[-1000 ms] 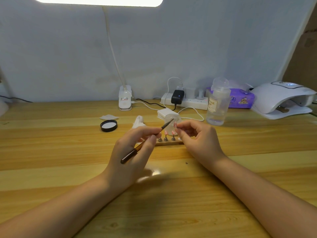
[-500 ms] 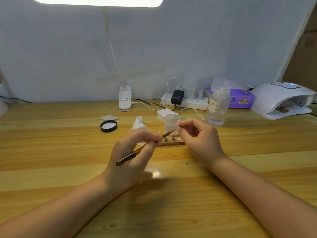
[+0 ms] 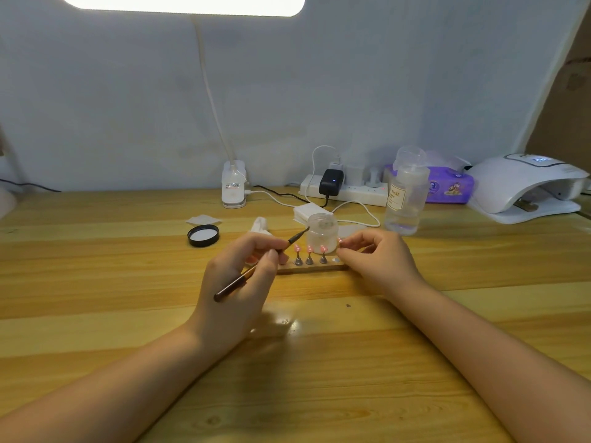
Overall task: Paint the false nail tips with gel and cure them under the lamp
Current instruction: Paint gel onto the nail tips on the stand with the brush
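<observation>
On the pale wooden table (image 3: 319, 362), my left hand (image 3: 236, 282) has its grip pinched round a thin dark-handled brush (image 3: 256, 270). My right hand (image 3: 377, 260) pinches a pink false nail tip (image 3: 340, 240) just beside the wooden holder strip (image 3: 313, 267), before the small clear gel jar (image 3: 322, 233).

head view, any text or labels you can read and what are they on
"NAIL": on the label of the clear bottle; the smaller lines below it are too blurred to read.
Purple tissue pack: printed pictures and marks, too small to read.
White clip base of the desk lamp: a sticker, blurred.
Nail curing lamp: a lit display on top, its digits not legible.
Nothing else carries readable text.
</observation>
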